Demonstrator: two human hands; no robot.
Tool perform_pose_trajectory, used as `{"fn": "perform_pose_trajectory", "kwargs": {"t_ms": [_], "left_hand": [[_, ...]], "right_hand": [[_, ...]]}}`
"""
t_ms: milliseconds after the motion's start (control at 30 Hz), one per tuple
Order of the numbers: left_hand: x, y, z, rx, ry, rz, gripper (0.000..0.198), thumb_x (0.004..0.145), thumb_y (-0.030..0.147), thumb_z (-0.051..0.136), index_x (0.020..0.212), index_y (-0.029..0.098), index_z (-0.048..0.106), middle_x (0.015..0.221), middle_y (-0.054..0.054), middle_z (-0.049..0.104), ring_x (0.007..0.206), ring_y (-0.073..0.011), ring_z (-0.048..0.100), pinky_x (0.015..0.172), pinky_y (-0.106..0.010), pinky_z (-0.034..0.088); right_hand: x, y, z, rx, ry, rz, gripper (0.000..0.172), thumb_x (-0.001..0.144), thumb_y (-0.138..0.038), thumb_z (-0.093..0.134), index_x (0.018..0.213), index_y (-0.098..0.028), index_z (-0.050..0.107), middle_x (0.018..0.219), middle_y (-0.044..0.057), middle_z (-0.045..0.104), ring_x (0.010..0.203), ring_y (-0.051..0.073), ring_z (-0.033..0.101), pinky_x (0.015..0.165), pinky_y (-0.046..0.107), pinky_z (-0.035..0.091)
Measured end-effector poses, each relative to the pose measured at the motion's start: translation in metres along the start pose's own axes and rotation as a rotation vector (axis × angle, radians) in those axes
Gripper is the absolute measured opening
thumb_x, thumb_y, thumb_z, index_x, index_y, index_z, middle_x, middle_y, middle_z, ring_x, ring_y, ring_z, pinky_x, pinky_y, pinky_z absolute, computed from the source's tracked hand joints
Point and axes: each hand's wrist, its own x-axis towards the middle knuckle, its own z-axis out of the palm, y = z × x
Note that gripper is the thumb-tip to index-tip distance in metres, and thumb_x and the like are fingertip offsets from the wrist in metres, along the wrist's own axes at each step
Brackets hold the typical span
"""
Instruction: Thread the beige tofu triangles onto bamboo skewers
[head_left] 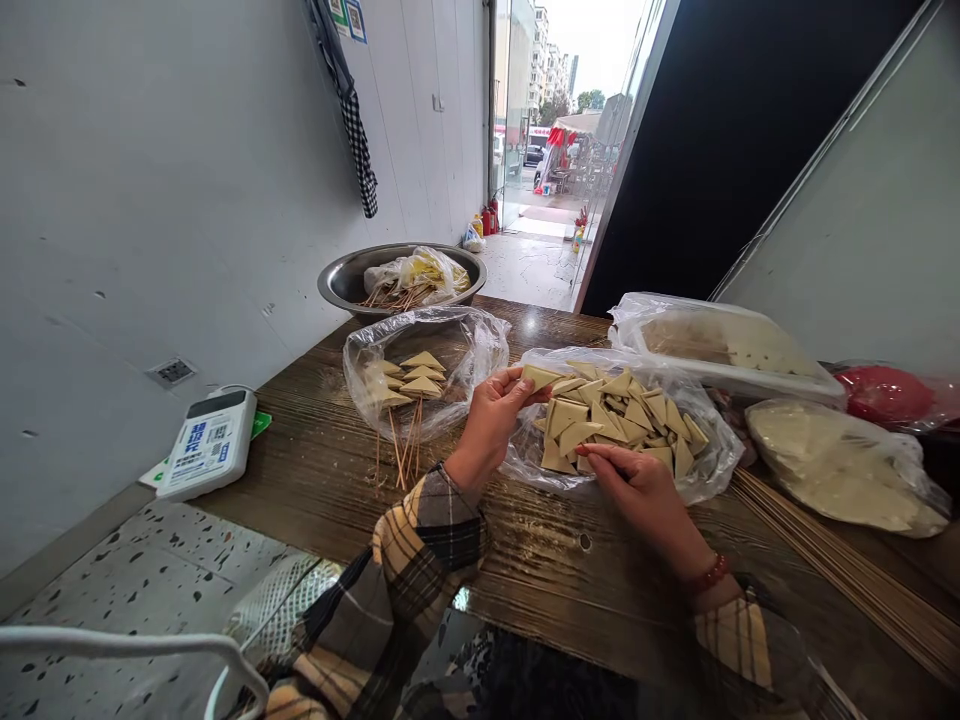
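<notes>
My left hand (491, 418) pinches a folded beige triangle (541, 377), which looks like tofu skin, between thumb and fingers. Below it, a clear plastic bag (709, 470) lies spread out under a heap of the same triangles (619, 415). My right hand (637, 485) is at the near edge of the heap with its thumb and index finger pressed together; what lies between them is too small to make out. To the left, several skewered triangles (422, 375) rest on another clear bag (364, 405), their thin sticks (407, 445) pointing toward me.
A metal basin (330, 285) with bagged skewers stands at the far left of the wooden table (315, 480). On the right are a wrapped white tray (810, 385), a bag of beige sheets (847, 465) and loose bamboo sticks (832, 570). A white payment box (210, 440) sits left.
</notes>
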Motion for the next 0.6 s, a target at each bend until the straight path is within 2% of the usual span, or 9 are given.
{"fn": "perform_pose_trajectory", "kwargs": {"t_ms": [233,400,600], "left_hand": [[-0.0015,-0.0031,0.0021,0.000,-0.043,-0.020,0.024,0.071,0.028,0.075,0.087,0.011,0.070,0.087,-0.007,0.072,0.077,-0.0166,0.067,0.083,-0.033,0.050],[0.0017,-0.0050,-0.0038,-0.103,-0.071,-0.089,0.025,0.071,0.031,0.075,0.087,0.013,0.068,0.093,-0.007,0.071,0.085,-0.0185,0.068,0.087,-0.033,0.048],[-0.0006,-0.0031,-0.0043,-0.197,-0.165,-0.157,0.033,0.075,0.034,0.073,0.098,0.012,0.067,0.098,-0.010,0.071,0.088,-0.0179,0.068,0.085,-0.030,0.048]], "right_hand": [[-0.0001,0.0020,0.0040,0.054,0.010,0.066,0.036,0.088,-0.038,0.052,0.099,-0.012,0.075,0.069,0.006,0.071,0.060,0.018,0.063,0.053,0.027,0.049],[-0.0021,0.0007,0.0027,0.081,0.032,0.072,0.036,0.087,-0.039,0.053,0.099,-0.013,0.075,0.060,0.003,0.066,0.048,0.014,0.054,0.047,0.025,0.043],[-0.0016,-0.0010,0.0036,0.065,0.017,0.038,0.034,0.087,-0.037,0.054,0.097,-0.014,0.076,0.056,0.002,0.064,0.046,0.013,0.054,0.048,0.025,0.045]]}}
